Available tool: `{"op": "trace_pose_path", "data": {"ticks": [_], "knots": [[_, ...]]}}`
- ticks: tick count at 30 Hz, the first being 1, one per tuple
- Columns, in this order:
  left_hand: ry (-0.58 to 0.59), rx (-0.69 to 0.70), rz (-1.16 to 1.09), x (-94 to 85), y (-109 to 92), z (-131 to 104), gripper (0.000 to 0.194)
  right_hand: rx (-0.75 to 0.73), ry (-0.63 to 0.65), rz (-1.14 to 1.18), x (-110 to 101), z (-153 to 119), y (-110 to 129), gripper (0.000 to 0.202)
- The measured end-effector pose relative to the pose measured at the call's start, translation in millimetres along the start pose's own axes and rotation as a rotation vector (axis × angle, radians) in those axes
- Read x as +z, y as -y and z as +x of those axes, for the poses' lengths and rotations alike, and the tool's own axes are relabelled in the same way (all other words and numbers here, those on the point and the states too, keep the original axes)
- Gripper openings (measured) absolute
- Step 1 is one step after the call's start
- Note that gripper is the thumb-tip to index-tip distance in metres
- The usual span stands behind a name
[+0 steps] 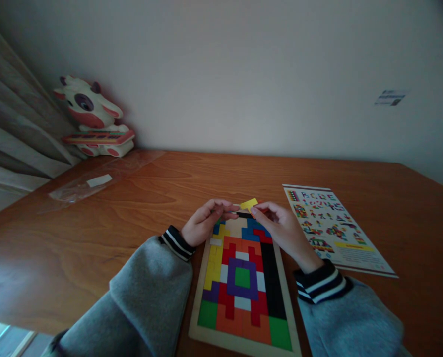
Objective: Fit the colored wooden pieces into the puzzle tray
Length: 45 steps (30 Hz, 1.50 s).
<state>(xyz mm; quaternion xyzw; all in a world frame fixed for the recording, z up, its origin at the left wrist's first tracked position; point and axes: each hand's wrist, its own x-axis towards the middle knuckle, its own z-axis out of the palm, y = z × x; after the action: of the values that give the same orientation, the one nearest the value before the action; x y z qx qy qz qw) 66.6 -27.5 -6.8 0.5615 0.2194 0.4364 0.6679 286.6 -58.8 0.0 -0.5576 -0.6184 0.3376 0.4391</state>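
Observation:
A framed wooden puzzle board (214,338) lies below my hands, filled with flat colored blocks around a green center block (242,277). My right hand (281,230) is closed over the board's far end, pinching a yellow block (248,204) between thumb and fingers. Just left of it, my left hand (208,220) hovers with its fingers stretched toward the block, slightly apart. A short black piece (244,215) shows between the two hands; I cannot tell whether the left fingertips touch it. Pale bare wood (236,228) shows near the board's far end.
To the right lies a printed pattern sheet (336,228). A clear plastic bag (76,191) with a white label rests at the left of the wooden table (161,183). A cow-shaped toy keyboard (98,119) stands in the far left corner, beside a curtain (16,114).

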Motion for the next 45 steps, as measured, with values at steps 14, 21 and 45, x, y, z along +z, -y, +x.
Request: {"op": "trace_pose_path", "data": {"ticks": [14,21,45], "knots": [[0.042,0.186,0.906,0.4,-12,-4,0.029,-0.12,0.12,0.009,13,-7,13,0.018],[-0.078,0.128,0.848,0.6,-11,-5,0.027,-0.14,0.161,0.013,15,-7,11,0.02],[-0.287,-0.048,0.6,-4.6,-5,-1,0.039,-0.087,0.075,-0.002,17,-7,4,0.032]]}}
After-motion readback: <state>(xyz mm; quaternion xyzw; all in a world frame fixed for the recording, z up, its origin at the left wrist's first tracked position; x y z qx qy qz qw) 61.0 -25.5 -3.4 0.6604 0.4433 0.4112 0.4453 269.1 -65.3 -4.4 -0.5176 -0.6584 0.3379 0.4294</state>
